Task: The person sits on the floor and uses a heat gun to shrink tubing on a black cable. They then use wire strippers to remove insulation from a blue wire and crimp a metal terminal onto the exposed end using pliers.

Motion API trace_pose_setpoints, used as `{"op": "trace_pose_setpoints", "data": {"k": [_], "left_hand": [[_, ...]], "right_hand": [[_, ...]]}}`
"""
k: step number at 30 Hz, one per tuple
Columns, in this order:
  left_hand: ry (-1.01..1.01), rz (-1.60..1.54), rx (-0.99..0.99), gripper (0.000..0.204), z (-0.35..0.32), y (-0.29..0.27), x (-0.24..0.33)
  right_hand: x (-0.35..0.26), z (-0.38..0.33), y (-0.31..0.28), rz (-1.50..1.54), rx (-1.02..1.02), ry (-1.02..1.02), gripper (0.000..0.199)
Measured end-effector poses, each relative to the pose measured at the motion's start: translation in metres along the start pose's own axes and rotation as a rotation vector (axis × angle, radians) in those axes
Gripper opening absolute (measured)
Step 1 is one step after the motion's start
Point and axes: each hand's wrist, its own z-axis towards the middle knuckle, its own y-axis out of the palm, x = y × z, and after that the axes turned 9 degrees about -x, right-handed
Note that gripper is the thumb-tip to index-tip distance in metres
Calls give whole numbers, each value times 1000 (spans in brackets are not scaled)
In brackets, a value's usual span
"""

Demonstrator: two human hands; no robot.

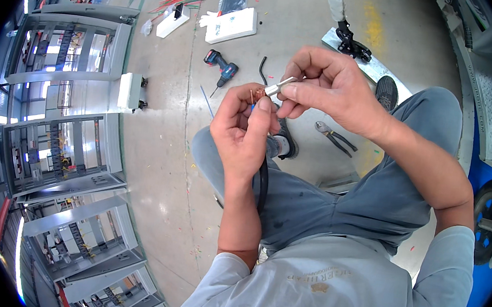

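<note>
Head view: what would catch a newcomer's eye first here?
Probably the two hands near the middle: the left hand holds a cable end with bare copper strands, and the right hand holds a silvery metal piece right beside it. Next, perhaps, the cordless drill on the floor beyond the left hand, and the tall grey cabinet frames along the left side.

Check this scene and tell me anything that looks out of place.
Nothing looks plainly broken. Small coloured scraps are strewn over the floor, mostly at the person's left, like uncleared litter. A cordless drill and black-handled cutters lie loose there too. The copper strands at the left hand look somewhat splayed.
</note>
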Motion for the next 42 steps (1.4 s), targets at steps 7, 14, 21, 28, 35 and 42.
{"op": "trace_pose_setpoints", "data": {"k": [7, 14, 21, 28, 35, 42], "left_hand": [[-21, -3, -9, 28, -2, 1, 0], [-50, -92, -50, 32, -5, -9, -14], [-34, -201, 18, 24, -1, -2, -14], [20, -220, 53, 13, 1, -6, -22], [169, -16, 61, 10, 3, -7, -33], [169, 94, 41, 9, 4, -12, -34]], "right_hand": [[3, 1, 3, 57, 17, -9, 18], [8, 4, 3, 17, 29, 2, 23], [13, 7, 4, 78, 57, 24, 22], [19, 14, 5, 80, 48, -4, 18], [19, 18, 2, 59, 19, 14, 16], [22, 22, -1, 29, -5, 3, 16]]}}
